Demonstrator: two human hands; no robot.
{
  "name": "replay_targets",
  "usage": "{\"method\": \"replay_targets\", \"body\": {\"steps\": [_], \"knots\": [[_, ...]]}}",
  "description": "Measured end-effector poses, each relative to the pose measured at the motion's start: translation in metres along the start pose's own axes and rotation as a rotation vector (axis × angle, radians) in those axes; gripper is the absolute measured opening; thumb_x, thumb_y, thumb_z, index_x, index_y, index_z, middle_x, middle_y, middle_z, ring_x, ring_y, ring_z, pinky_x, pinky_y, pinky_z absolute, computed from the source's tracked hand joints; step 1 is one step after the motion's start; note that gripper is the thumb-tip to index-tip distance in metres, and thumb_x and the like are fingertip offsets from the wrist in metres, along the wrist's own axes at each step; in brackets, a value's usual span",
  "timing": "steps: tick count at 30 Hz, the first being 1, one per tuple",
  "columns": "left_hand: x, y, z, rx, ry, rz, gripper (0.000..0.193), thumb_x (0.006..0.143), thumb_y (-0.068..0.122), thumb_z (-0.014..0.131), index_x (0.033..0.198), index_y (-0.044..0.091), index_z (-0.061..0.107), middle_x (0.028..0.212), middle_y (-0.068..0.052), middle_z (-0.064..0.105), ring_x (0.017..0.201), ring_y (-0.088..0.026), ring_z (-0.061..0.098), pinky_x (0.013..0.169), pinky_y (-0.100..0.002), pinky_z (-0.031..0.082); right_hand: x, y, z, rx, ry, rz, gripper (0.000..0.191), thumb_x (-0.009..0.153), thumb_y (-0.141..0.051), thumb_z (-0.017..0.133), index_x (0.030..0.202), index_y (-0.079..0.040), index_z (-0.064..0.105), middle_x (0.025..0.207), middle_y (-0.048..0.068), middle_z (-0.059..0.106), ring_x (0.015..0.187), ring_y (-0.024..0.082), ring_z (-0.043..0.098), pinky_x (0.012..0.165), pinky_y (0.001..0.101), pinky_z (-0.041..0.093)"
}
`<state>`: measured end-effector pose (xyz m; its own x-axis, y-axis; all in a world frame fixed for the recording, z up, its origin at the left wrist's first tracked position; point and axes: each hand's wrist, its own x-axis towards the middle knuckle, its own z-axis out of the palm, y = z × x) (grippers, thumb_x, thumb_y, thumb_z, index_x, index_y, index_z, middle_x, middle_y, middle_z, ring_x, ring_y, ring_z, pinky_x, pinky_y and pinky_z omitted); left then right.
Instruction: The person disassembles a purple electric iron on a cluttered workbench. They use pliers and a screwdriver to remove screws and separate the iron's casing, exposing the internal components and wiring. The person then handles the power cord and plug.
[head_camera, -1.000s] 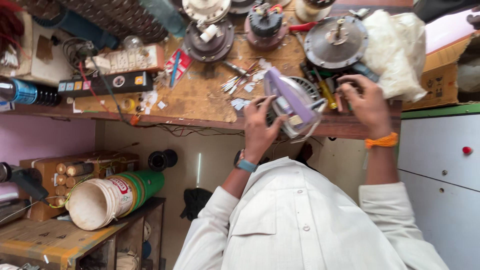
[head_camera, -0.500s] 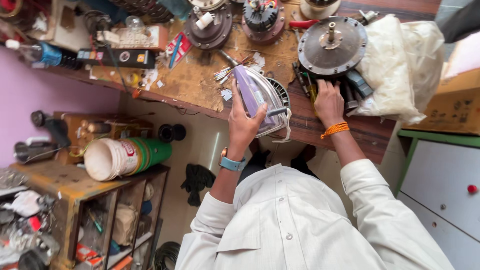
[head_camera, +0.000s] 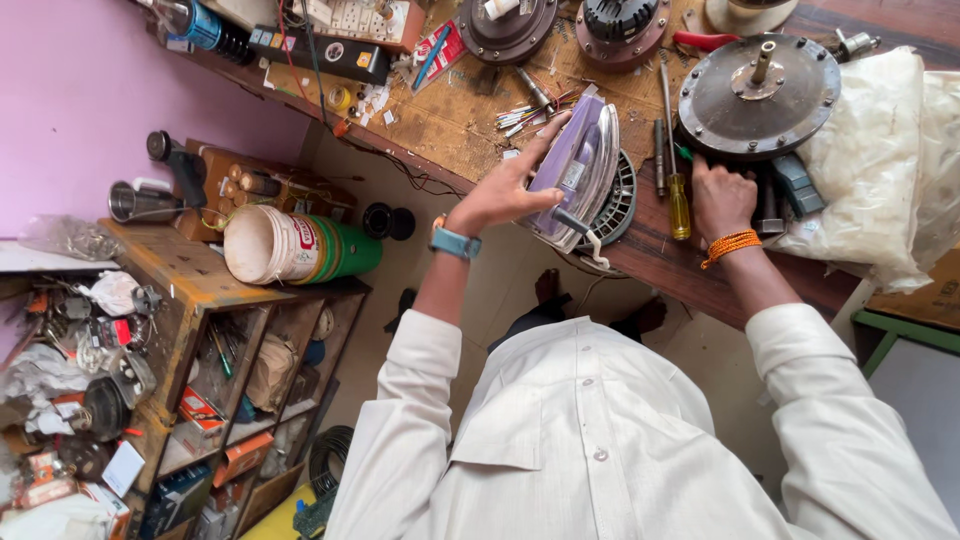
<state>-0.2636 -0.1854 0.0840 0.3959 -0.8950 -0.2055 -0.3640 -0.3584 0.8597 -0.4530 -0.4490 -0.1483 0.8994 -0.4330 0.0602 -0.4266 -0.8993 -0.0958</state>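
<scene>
Purple-bodied, the clothes iron (head_camera: 575, 170) stands tilted at the tabletop's (head_camera: 450, 115) near edge with my left hand (head_camera: 500, 195) clamped on it, while my right hand (head_camera: 722, 195) rests, fingers curled, beside a yellow-handled screwdriver (head_camera: 676, 185).

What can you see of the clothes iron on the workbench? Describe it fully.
The clothes iron has a pale purple plastic body and a shiny metal soleplate. It stands tilted on its side near the front edge of the wooden workbench, leaning on a round grey vented cover. The left hand grips its body; a white cord stub hangs at its rear.
</scene>
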Motion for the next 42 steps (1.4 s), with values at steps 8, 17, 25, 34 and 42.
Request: {"method": "replay_targets", "body": {"steps": [8,17,25,34,42], "knots": [[-0.008,0.025,0.05,0.299,0.443,-0.212,0.077,0.087,0.029,0.072,0.157,0.017,0.043,0.104,-0.023,0.066,0.09,-0.033,0.065,0.085,-0.046,0.054,-0.044,0.021,-0.047,0.665,-0.022,0.399,0.034,0.104,-0.006,0.055,0.136,-0.004,0.067,0.112,0.017,0.067,0.088,0.03,0.062,0.074,0.0447,0.053],[-0.006,-0.004,0.005,0.361,0.251,0.23,0.076,0.082,0.022,0.075,0.152,0.008,0.048,0.111,-0.018,0.069,0.101,-0.031,0.064,0.097,-0.043,0.053,-0.111,-0.03,-0.136,1.907,-0.524,0.304,0.05,0.102,-0.009,0.048,0.152,-0.003,0.051,0.098,0.007,0.058,0.073,0.011,0.051,0.067,0.0311,0.05],[-0.01,-0.012,0.013,0.371,0.28,0.216,0.067,0.088,0.028,0.077,0.15,0.013,0.057,0.137,-0.016,0.069,0.128,-0.038,0.058,0.111,-0.045,0.049,-0.097,-0.105,-0.192,0.666,-0.08,0.126,0.038,0.095,-0.006,0.055,0.132,-0.009,0.061,0.104,0.018,0.062,0.084,0.04,0.065,0.073,0.0503,0.052],[-0.002,-0.018,0.005,0.23,0.101,0.06,0.071,0.091,0.045,0.072,0.148,0.007,0.053,0.155,-0.024,0.052,0.142,-0.039,0.054,0.116,-0.044,0.045,-0.069,-0.129,-0.216,0.493,-0.047,0.021,0.03,0.105,-0.032,0.068,0.129,-0.014,0.062,0.092,0.007,0.063,0.078,0.031,0.069,0.064,0.0439,0.055],[-0.004,-0.011,0.008,0.238,0.11,0.048,0.068,0.09,0.043,0.07,0.147,0.008,0.056,0.158,-0.022,0.051,0.139,-0.037,0.059,0.115,-0.044,0.047,-0.079,-0.13,-0.183,0.542,0.143,-0.142,0.05,0.098,-0.011,0.067,0.147,-0.012,0.059,0.09,0.008,0.059,0.072,0.024,0.066,0.061,0.0379,0.054]]}}
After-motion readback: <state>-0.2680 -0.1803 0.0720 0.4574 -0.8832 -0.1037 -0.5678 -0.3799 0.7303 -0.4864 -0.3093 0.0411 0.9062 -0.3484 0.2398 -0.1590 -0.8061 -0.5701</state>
